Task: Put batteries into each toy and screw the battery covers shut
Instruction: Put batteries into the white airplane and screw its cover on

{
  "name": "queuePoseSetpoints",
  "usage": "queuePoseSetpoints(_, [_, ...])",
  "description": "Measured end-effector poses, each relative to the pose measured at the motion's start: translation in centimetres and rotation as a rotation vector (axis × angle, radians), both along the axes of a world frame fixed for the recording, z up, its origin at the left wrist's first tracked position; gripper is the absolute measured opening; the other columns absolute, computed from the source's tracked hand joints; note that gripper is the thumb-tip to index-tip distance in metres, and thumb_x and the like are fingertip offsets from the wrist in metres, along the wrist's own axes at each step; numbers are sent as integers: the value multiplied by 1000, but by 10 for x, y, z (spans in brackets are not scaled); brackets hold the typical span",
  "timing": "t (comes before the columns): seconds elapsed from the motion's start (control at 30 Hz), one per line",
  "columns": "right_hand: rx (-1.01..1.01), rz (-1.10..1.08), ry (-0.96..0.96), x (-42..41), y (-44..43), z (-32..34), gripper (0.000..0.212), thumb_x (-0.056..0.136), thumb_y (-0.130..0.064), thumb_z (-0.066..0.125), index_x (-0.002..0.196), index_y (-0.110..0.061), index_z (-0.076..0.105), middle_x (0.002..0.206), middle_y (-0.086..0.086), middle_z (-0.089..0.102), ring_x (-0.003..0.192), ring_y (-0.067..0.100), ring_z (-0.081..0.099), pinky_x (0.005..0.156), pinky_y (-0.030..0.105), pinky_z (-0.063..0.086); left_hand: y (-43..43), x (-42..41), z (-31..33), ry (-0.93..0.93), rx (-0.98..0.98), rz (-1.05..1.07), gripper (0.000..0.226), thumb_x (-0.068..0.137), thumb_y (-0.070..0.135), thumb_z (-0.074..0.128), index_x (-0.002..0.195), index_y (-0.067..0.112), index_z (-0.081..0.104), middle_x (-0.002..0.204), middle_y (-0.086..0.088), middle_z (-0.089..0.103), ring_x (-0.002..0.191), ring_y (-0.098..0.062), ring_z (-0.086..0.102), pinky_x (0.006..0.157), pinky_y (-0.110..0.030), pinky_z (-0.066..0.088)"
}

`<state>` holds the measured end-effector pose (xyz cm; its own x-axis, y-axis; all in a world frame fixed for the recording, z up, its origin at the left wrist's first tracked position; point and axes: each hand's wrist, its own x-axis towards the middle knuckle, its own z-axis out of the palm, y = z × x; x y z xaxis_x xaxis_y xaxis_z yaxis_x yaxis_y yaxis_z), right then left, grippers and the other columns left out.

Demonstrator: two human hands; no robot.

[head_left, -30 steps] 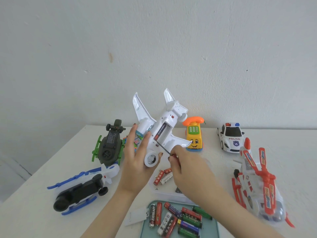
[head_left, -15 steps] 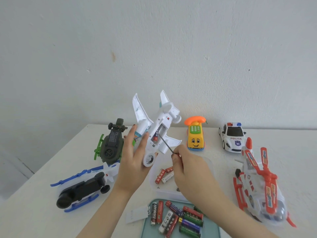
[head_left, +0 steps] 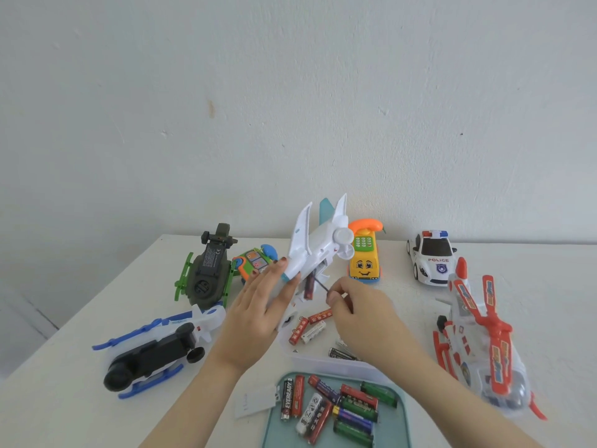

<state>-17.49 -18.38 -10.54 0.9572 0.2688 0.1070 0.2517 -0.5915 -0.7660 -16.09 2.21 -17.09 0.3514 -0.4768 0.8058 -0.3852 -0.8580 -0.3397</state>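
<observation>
Riskily, your left grip (head_left: 258, 318) held the tilted plane (head_left: 318, 244) while your right grip (head_left: 361, 312) pinched a thin tool (head_left: 323, 285), so the half-out battery (head_left: 308, 287) could have dropped and rolled away.

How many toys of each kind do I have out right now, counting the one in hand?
Helicopters: 3 (green helicopter, blue helicopter, red helicopter)
Airplane: 1, held up by the left hand
Police car: 1
Yellow phone: 1
Small green toy, partly hidden behind the fingers: 1
Total: 7
</observation>
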Motion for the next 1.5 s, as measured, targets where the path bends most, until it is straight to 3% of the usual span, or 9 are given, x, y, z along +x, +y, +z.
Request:
queuePoseSetpoints(0.13, [72, -60, 8, 1, -1, -4, 20, 100, -22, 38, 87, -15, 52, 58, -5, 51, 47, 5, 43, 45, 15, 34, 1, -2, -1, 28, -2, 27, 86, 76, 3, 74, 149, 9, 29, 151, -12, 20, 140, -27, 25, 123, -34, 14])
queuePoseSetpoints(0.27, [98, -63, 26, -2, -3, -7, 19, 99, -24, 40, 85, -20, 52, 66, -2, 58, 54, 7, 49, 46, 15, 35, 4, -6, -2, 107, -94, 58, 83, 80, 13, 74, 150, 12, 29, 152, -13, 21, 141, -30, 26, 113, -48, 33])
queuePoseSetpoints(0.47, [132, -96, 41, -7, -10, -8, 13, 96, -26, 46, 85, -22, 50, 74, 0, 68, 58, 12, 60, 57, 27, 47, -4, -14, 4, 106, -411, 76, 65, 83, 30, 71, 138, 5, 44, 147, -23, 27, 142, -31, 27, 120, -33, 22])
queuePoseSetpoints(0.57, [6, -138, -34, -11, -19, -10, 15, 95, -27, 49, 82, -21, 47, 74, -3, 64, 63, 8, 56, 57, 22, 43, -5, -22, 4, 86, -527, 89, 62, 84, 33, 69, 134, 2, 50, 147, -24, 28, 145, -24, 23, 119, -32, 22])
queuePoseSetpoints(0.77, [-540, -159, -18, -26, -37, -17, 18, 98, -26, 40, 82, -18, 38, 75, -6, 46, 67, 9, 50, 52, 18, 38, -9, -44, -4, 137, -750, 63, 61, 86, 35, 68, 132, 0, 53, 149, -22, 27, 136, -43, 36, 110, -46, 38])
queuePoseSetpoints(0.9, [-690, -227, -13, -39, -40, -23, 16, 97, -21, 39, 82, -19, 33, 70, -8, 41, 61, 9, 46, 42, 19, 26, -5, -62, -17, 183, -822, 86, 64, 83, 38, 69, 133, 1, 54, 150, -19, 26, 131, -44, 40, 105, -58, 40])
queuePoseSetpoints(1.13, [-637, -340, -7, -54, -41, -37, 22, 96, -20, 45, 92, -20, 24, 63, -8, 48, 47, 3, 47, 36, 15, 28, 2, -87, -36, 255, -958, 77, 67, 79, 39, 68, 133, 3, 53, 149, -19, 28, 131, -38, 40, 107, -50, 40])
queuePoseSetpoints(1.33, [-642, -402, 121, -70, -38, -46, 19, 92, -14, 46, 86, -17, 28, 62, -6, 51, 50, 7, 48, 38, 18, 30, 9, -113, -41, 307, -1062, -68, 65, 77, 34, 69, 133, 8, 52, 151, 4, 26, 135, -12, 38, 111, -23, 34])
queuePoseSetpoints(1.5, [-608, -419, 82, -86, -29, -45, 19, 93, -28, 47, 93, -16, 33, 82, -2, 55, 74, 16, 53, 58, 25, 42, 19, -133, -48, 393, -1103, -70, 68, 69, 17, 77, 130, -1, 53, 150, 19, 22, 130, -13, 42, 106, -10, 32])
